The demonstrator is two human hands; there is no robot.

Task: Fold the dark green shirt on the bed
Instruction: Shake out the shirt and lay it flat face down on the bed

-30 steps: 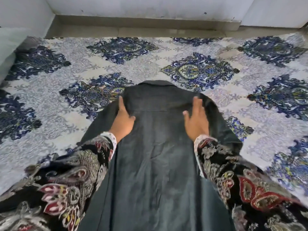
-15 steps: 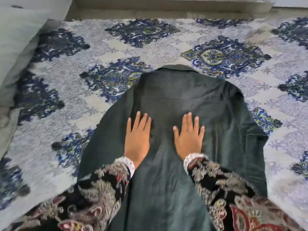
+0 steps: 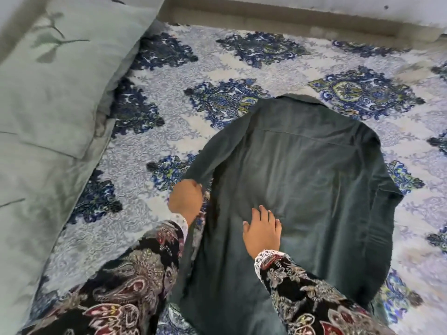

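The dark green shirt lies back-up on the bed, collar away from the hands. The left hand is closed, pinching the shirt's left edge; the right hand rests open and flat on the middle. Folding has barely begun: no fold looks finished, and both sides and the length remain.

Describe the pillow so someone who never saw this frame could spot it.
Start from the blue-patterned bedsheet. Along its left edge lies the pillow, left of the dark green shirt. It alone is plain pale green, with a faint leaf sprig printed near its top.
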